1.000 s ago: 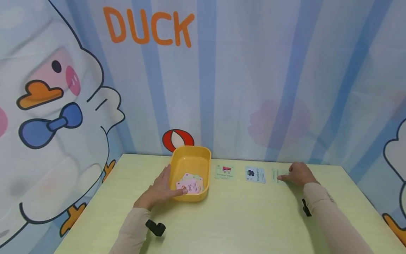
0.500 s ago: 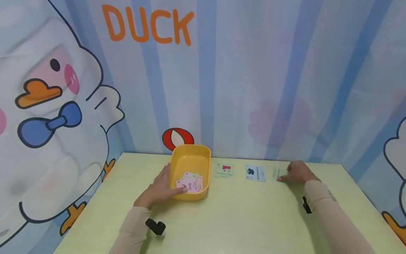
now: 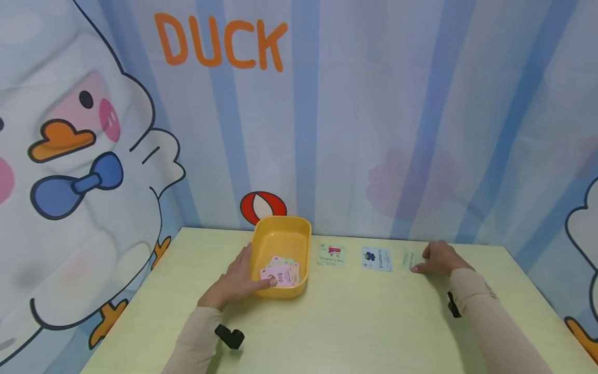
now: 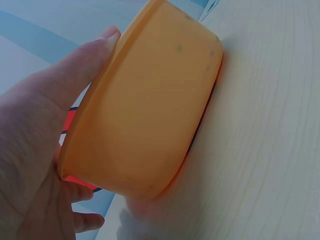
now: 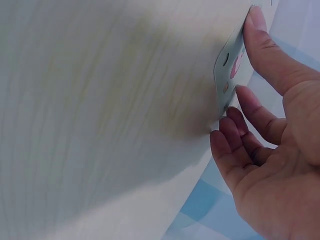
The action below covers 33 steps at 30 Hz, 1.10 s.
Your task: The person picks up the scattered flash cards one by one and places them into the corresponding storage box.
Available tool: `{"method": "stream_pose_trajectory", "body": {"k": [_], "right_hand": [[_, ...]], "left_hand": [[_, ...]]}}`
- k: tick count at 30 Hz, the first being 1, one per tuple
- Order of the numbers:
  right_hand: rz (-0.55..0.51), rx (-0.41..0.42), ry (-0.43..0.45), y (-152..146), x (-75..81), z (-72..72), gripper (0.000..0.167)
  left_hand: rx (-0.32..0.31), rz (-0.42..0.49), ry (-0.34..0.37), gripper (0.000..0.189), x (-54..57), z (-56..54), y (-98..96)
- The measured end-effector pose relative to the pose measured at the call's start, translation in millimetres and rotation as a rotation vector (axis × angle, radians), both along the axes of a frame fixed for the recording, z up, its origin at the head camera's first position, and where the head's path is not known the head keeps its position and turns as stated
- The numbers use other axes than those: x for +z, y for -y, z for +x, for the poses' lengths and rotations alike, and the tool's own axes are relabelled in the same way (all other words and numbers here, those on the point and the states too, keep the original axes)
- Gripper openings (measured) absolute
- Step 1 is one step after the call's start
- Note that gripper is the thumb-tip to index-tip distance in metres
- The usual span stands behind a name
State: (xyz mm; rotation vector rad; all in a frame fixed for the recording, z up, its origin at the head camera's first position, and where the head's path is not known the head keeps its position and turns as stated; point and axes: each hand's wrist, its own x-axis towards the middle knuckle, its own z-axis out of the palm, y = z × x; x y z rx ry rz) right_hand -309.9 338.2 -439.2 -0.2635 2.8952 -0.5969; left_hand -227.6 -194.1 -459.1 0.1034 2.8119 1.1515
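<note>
On the table's left half stands a yellow plastic basket (image 3: 282, 236), with several word cards inside; a pink one on top reads dog (image 3: 280, 275). My left hand (image 3: 235, 278) holds it by the left side and near corner, thumb over the rim. The left wrist view shows the thumb (image 4: 82, 67) on that rim. At the right, my right hand (image 3: 441, 258) pinches a pale green card (image 3: 410, 258) flat at the table, thumb at one edge and index finger at another. Pink print on this card (image 5: 235, 67) shows in the right wrist view.
Left of the green card lie a blue blueberry card (image 3: 376, 258) and a green Children's Day card (image 3: 331, 254), in a row along the back of the pale table (image 3: 336, 322). Behind hangs a striped curtain (image 3: 345, 130) with duck pictures.
My right hand has shifted slightly, its thumb sliding from over the green card toward its near edge, and the card has moved slightly right. The left hand and basket have stayed in place.
</note>
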Motion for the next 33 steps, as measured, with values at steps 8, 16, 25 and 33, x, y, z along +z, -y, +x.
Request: {"method": "stream_pose_trajectory", "body": {"k": [8,16,25,33], "right_hand": [[0.044,0.063,0.008,-5.1,5.1,0.3,0.076],[0.086,0.101,-0.002,-11.7,3.3,-2.0,0.078],[0.024,0.086,0.008,-12.8,2.4,-2.0,0.077],[-0.056,0.064,-0.012,-17.0,-7.0,-1.8,0.063]], "left_hand": [[0.006,0.003,0.016,0.124,1.8,0.7,-0.2],[0.010,0.004,0.028,0.126,2.5,1.2,0.9],[0.013,0.004,0.024,0.125,1.6,0.6,-0.2],[0.016,0.009,0.035,0.126,0.8,1.2,-1.0]]}}
